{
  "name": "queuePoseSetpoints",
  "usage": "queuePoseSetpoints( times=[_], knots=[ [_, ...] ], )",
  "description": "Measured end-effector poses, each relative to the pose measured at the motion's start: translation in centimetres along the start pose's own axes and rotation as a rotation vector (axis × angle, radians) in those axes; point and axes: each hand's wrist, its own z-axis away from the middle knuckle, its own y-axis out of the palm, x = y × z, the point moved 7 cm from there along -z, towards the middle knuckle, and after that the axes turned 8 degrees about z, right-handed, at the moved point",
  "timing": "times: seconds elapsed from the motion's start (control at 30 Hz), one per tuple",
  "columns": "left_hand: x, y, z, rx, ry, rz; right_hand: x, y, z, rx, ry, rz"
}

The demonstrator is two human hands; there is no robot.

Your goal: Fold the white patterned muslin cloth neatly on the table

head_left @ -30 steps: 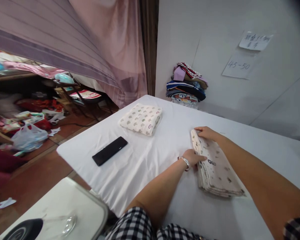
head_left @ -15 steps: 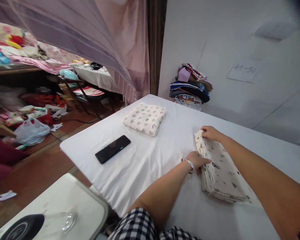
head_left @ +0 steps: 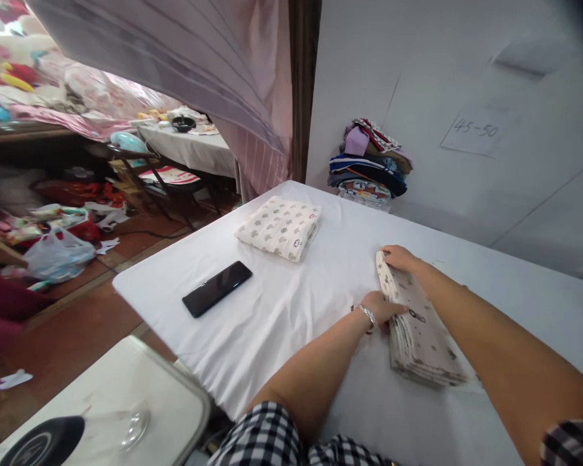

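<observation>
A folded, many-layered cloth (head_left: 430,343) with small dark prints on pale fabric lies on the right part of the white-covered table (head_left: 291,336). My left hand (head_left: 381,308), with a silver bracelet at the wrist, grips the cloth's near left edge, thumb on top and fingers underneath. At the far left corner of the same cloth, my right hand (head_left: 399,257) is closed on the layers. Farther back on the table rests a second folded cloth (head_left: 279,228), cream with grey mushroom prints, touched by neither hand.
A black phone (head_left: 217,288) lies left of the hands. At the lower left stands a white side table (head_left: 140,382) holding a dark round object (head_left: 46,443) and a clear glass. A stack of folded clothes (head_left: 369,162) stands by the wall beyond the table. A pink curtain (head_left: 252,77) hangs behind.
My right hand has shifted slightly left with the cloth's far edge, and the cloth looks narrower on its right side. My left hand keeps its hold. The view has moved a little.
</observation>
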Motion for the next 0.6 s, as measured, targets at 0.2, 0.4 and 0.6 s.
queuePoseSetpoints(
  times=[0.2, 0.4, 0.6],
  knots=[
    [-0.5, -0.1, 0.3, -0.007, 0.035, -0.015, 0.0, 0.6, 0.5, -0.054, 0.055, 0.029],
    [-0.3, 0.0, -0.3, -0.033, 0.028, -0.041, -0.1, 0.5, 1.8, -0.201, 0.100, 0.025],
    [0.0, -0.1, -0.7, -0.045, 0.058, -0.047, 0.3, -0.3, 4.2, -0.322, 0.080, 0.045]
  ],
)
